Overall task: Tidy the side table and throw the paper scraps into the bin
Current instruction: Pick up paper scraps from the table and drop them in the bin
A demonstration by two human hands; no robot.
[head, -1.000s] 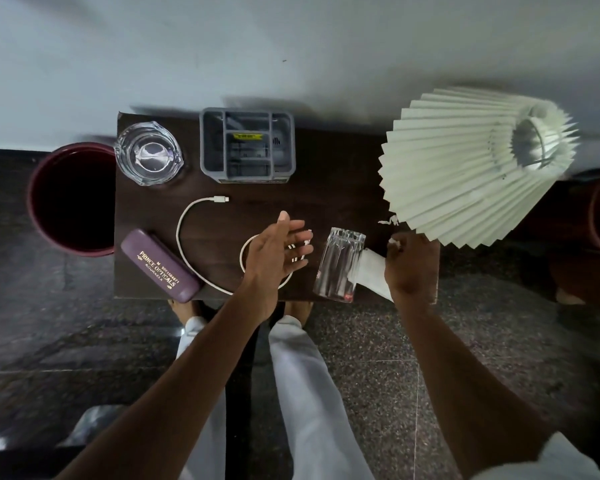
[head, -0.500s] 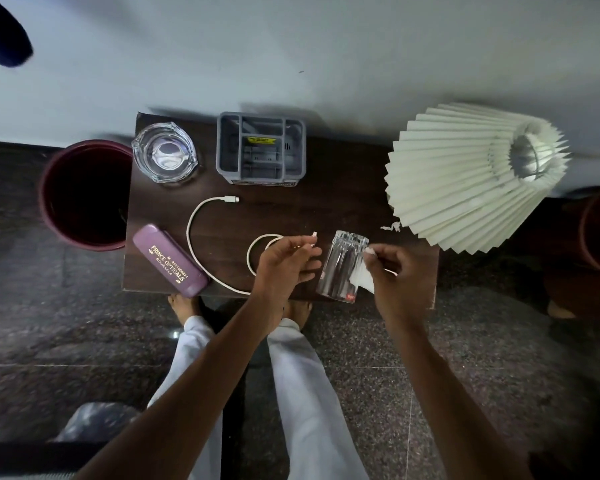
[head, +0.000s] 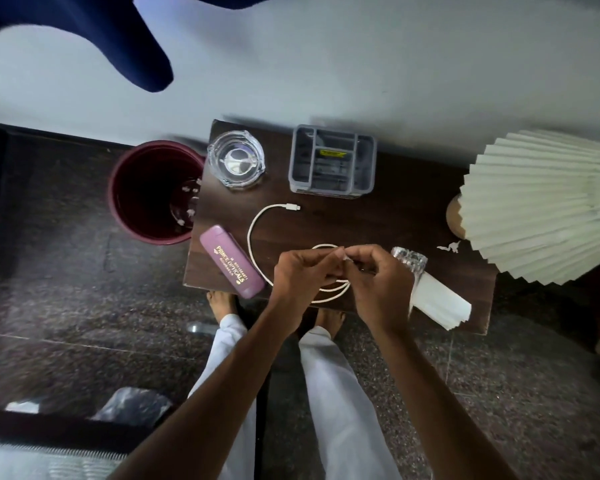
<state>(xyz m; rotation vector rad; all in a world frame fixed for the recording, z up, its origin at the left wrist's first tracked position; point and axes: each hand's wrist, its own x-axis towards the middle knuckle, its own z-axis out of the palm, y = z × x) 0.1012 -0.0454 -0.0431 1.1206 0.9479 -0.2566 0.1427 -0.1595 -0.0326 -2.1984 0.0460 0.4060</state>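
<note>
My left hand [head: 300, 275] and my right hand [head: 381, 282] meet over the front of the dark wooden side table [head: 378, 223]. Their fingertips pinch together on a small white paper scrap [head: 346, 259]. A white charging cable [head: 253, 233] loops beneath both hands. Another torn scrap [head: 449, 247] lies on the table by the lampshade. The maroon bin [head: 115, 199] stands on the floor left of the table, with a few white scraps [head: 187, 188] inside.
On the table are a glass ashtray [head: 236, 157], a grey organiser [head: 331, 164], a purple spectacle case [head: 231, 261], a tumbler [head: 411, 261] on its side and stacked white paper [head: 440, 304]. A pleated lampshade [head: 541, 206] overhangs the right end. A blurred dark blue shape [head: 84, 29] fills the top left.
My right hand has moved left from beside the tumbler to meet my left hand. The view has swung left and the bin shows more fully.
</note>
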